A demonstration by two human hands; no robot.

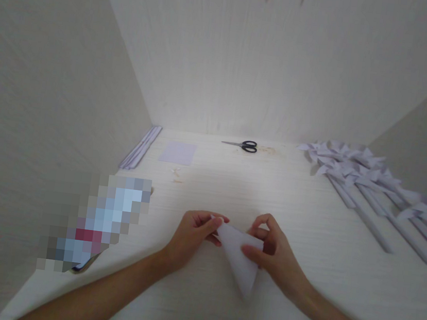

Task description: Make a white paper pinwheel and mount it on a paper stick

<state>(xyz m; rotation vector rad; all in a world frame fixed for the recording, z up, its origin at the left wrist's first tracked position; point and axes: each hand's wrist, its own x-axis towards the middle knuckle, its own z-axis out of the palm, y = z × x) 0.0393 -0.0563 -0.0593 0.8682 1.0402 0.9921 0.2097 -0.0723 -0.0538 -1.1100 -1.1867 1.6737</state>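
I hold the folded white paper (238,256) between both hands just above the near middle of the tabletop (306,228): my left hand (192,233) pinches its far-left corner, my right hand (268,250) pinches its right edge. It is a triangle whose long axis runs from my fingers toward me, point nearest me; both hands sit equally close, touching it

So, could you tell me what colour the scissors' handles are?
Black, on the scissors by the back wall, seen in the head view.
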